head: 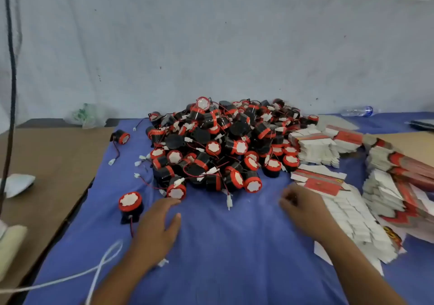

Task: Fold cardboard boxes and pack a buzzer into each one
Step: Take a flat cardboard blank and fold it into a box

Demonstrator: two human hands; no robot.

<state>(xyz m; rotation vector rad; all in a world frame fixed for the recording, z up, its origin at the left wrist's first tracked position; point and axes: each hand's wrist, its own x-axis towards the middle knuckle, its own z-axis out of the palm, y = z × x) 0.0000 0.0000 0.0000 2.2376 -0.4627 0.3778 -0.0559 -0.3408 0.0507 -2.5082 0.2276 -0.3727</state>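
"Dozens of buzzers [218,149] heaped mid-cloth; how will one handle?"
"Light, hard plastic, I'd judge: grip the round body, not the thin wires [131,228]. The lone buzzer [130,204] beside the left hand [159,224] stands face up, axis near upright."
"Hands?"
"Left lies spread on the blue cloth [234,257], empty. Right hand [303,206] curls at the flat boxes [347,220], fanned diagonally; whether it pinches one, I cannot tell."

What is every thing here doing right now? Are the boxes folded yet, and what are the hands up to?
Buzzer pile: heaped loose, unpacked.
Lone buzzer: standing apart, red face up.
Flat boxes: unfolded, stacked in fanned rows.
Left hand: open, fingers spread, holding nothing.
Right hand: fingers curled by the boxes; grip unclear.
Water bottle: lying on its side.
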